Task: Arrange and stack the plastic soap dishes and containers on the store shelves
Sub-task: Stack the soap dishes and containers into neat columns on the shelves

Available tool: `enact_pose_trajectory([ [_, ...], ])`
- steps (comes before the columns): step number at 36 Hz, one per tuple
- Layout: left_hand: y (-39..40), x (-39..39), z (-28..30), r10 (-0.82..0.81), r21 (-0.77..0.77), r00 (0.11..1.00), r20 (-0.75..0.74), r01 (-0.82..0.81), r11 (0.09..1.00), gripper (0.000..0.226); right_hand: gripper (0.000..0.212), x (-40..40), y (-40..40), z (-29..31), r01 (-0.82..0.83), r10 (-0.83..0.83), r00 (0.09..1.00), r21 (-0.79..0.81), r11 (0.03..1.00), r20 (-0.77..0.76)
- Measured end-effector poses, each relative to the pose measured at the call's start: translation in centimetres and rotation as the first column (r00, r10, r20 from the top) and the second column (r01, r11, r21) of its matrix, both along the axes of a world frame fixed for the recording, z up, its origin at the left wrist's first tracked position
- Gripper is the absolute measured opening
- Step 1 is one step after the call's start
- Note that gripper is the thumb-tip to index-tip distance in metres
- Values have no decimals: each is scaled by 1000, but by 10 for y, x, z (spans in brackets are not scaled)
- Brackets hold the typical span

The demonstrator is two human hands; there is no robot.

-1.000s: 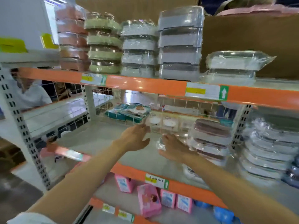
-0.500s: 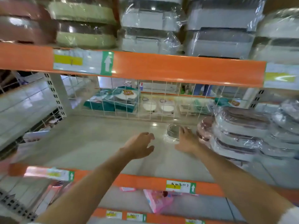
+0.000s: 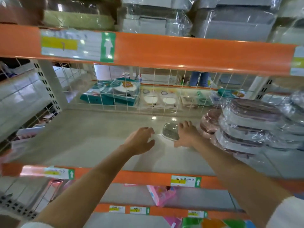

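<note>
Clear soap dish (image 3: 170, 133) sits deep on the shelf (image 3: 92, 137), just left of the wrapped stack (image 3: 246, 129); my right hand (image 3: 186, 134) cups its side, left hand (image 3: 139, 140) spread nearby, apparently to seat it beside that stack.

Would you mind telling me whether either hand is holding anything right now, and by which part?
Neither clearly grips anything. The right hand rests against the right edge of the clear plastic dish, fingers straight; the left hand hovers apart from it.
</note>
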State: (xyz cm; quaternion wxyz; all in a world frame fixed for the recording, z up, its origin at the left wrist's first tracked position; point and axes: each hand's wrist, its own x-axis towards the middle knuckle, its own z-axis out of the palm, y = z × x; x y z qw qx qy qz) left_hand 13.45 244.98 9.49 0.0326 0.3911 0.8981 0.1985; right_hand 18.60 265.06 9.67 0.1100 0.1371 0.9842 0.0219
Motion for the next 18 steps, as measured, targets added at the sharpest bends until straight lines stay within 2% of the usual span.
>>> enact_pose_trajectory([
  [3,6,7,6,33,48,999,-4,-32,998,41,107,12,-10,-1,-50,49,998,24,998,47],
  [7,7,20,19,81,58,997,-18,-80,995,40,104,29,-23,3,-105,108,992,-53,993,62],
  [14,-3,57,50,192,90,980,-53,-187,978,35,93,75,-43,36,-272,259,959,-109,956,-113],
  [18,-7,94,74,254,54,963,-93,-250,967,35,95,116,-39,66,-330,308,941,-176,927,-143],
])
